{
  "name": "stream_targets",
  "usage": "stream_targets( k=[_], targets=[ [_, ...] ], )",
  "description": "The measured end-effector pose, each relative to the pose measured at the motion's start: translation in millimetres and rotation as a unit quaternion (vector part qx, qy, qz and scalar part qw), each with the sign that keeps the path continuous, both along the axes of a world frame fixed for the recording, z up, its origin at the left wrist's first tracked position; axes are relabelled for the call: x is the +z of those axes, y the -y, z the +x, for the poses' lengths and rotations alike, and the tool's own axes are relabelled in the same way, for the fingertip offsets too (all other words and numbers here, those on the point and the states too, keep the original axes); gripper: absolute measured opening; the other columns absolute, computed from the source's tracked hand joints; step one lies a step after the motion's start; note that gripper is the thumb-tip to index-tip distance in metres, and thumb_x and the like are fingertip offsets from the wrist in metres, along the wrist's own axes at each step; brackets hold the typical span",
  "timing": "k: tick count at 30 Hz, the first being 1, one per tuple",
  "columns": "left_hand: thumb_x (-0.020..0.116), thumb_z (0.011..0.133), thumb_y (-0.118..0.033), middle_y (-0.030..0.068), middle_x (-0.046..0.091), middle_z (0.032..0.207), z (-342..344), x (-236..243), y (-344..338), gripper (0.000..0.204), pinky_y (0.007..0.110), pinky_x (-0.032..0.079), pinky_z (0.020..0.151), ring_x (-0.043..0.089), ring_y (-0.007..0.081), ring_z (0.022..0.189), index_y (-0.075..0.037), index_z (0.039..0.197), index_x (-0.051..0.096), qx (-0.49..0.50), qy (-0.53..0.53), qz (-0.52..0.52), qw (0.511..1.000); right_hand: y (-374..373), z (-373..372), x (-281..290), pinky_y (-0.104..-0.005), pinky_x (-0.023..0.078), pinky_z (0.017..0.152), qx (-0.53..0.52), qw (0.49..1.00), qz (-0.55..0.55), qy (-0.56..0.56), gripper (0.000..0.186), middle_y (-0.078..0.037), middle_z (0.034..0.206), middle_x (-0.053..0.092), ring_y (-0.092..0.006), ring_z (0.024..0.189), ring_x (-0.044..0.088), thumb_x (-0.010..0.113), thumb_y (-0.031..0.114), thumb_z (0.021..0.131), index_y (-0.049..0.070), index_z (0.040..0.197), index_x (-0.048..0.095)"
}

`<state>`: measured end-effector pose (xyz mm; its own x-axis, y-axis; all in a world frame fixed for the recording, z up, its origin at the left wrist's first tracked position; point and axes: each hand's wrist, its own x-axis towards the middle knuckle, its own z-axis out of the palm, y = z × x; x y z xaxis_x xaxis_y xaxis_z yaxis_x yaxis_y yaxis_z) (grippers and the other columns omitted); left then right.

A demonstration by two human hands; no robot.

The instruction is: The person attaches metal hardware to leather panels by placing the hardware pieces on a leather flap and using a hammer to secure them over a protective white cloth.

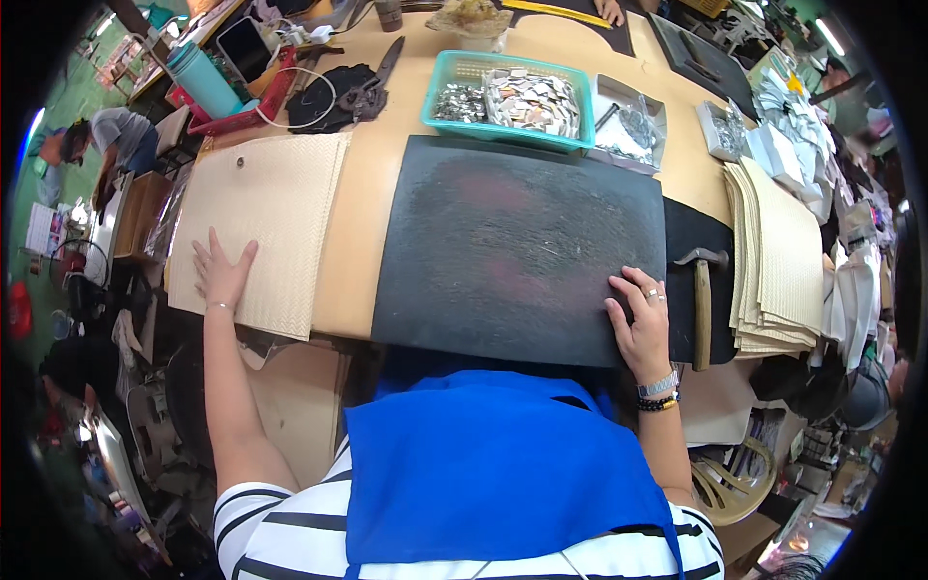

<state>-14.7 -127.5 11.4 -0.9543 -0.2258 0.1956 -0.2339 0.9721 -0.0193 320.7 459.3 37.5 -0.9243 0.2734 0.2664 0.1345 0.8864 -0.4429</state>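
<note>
My left hand [224,278] lies flat with spread fingers on a cream, woven-textured sheet [280,208] at the left of the table. Near that sheet's far edge is a small dark round metal piece [241,162]. A worn black mat [512,251] covers the middle, with nothing lying on it but my right hand [642,324]. That hand rests on its near right corner, fingers loosely bent and apart, holding nothing. Just right of the mat, a hammer [703,300] with a wooden handle lies on a dark surface.
Beyond the mat stands a teal basket [445,126] of small metal and pale pieces, beside a box of hardware [657,145]. More cream sheets [781,261] are stacked at the right. A red tray [208,126] with a turquoise bottle [205,82] sits far left. Another person's hand [610,12] shows at the far edge.
</note>
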Motion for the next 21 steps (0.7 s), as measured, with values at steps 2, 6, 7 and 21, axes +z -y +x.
stream_targets(
  k=[2, 6, 7, 21],
  targets=[
    [0.064, 0.102, -0.055, 0.0219, 0.056, 0.139, -3, 15, -31, 0.063, 0.058, 0.041, 0.112, 0.052, 0.0391, 0.133, -0.008, 0.142, 0.053, -0.195, -0.078, 0.229, 0.95, 0, 0, 1, -0.0608, 0.036, 0.118, -0.001, 1.0, -0.002, -0.003, 0.031, -0.011, 0.137, 0.066, -0.0345, 0.133, 0.059, 0.076, 0.021, 0.095, 0.012, 0.124, 0.072],
    [0.067, 0.106, -0.023, 0.0026, 0.058, 0.075, 93, 127, -184, 0.023, 0.034, 0.049, 0.084, 0.055, 0.0192, 0.064, -0.008, 0.09, 0.06, -0.5, 0.035, 0.705, 0.501, -4, 1, -2, -0.0611, 0.036, 0.117, -0.012, 1.0, 0.005, 0.003, 0.031, -0.01, 0.136, 0.066, -0.0328, 0.132, 0.059, 0.076, 0.024, 0.095, 0.012, 0.124, 0.072],
    [0.066, 0.106, -0.026, 0.0029, 0.06, 0.074, 109, 148, -202, 0.024, 0.034, 0.05, 0.077, 0.058, 0.0198, 0.065, -0.01, 0.089, 0.061, -0.592, 0.045, 0.7, 0.397, -5, 1, -5, -0.0613, 0.036, 0.118, -0.007, 1.0, 0.006, -0.003, 0.031, -0.01, 0.137, 0.065, -0.0324, 0.133, 0.058, 0.075, 0.026, 0.095, 0.013, 0.123, 0.073],
    [0.064, 0.097, -0.03, -0.0012, 0.051, 0.07, 198, 263, -305, 0.042, 0.024, 0.028, 0.05, 0.041, 0.0073, 0.051, -0.055, 0.131, 0.062, -0.735, 0.132, 0.652, 0.135, -87, 28, 15, -0.0486, 0.044, 0.11, -0.13, 0.983, 0.094, -0.085, 0.022, -0.018, 0.125, 0.071, -0.0359, 0.123, 0.064, 0.074, 0.02, 0.096, 0.006, 0.113, 0.075]
  ],
)
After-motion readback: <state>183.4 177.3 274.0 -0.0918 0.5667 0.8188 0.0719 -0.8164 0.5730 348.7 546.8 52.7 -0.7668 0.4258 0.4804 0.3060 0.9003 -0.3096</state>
